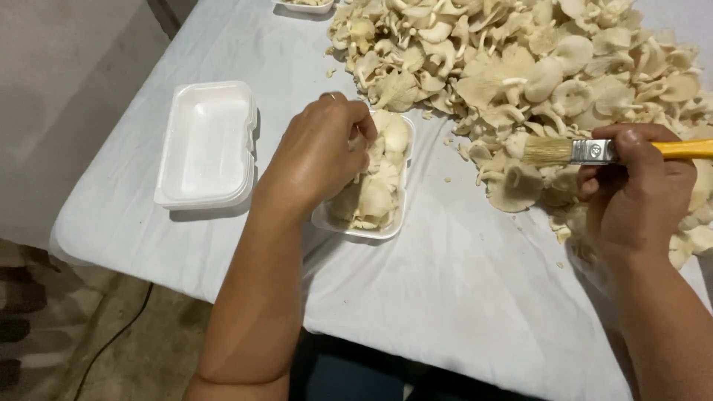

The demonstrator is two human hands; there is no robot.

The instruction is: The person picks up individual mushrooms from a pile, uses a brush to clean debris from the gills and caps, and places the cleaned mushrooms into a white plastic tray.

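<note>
My left hand [318, 152] rests on pale oyster mushrooms packed in a white foam tray [362, 230] near the middle of the table; its fingers press on the mushrooms [386, 167] in the tray. My right hand [633, 194] is closed around a paintbrush [587, 151] with a yellow handle, metal ferrule and light bristles pointing left. The bristles hover over the near edge of a big heap of loose oyster mushrooms [520, 59] spread over the far right of the table.
An empty white foam tray [208, 145] sits at the left on the white tablecloth [460, 282]. Another foam tray [304, 6] shows partly at the top edge. Small mushroom crumbs lie between the tray and the heap. A patterned floor with a dark cable lies lower left.
</note>
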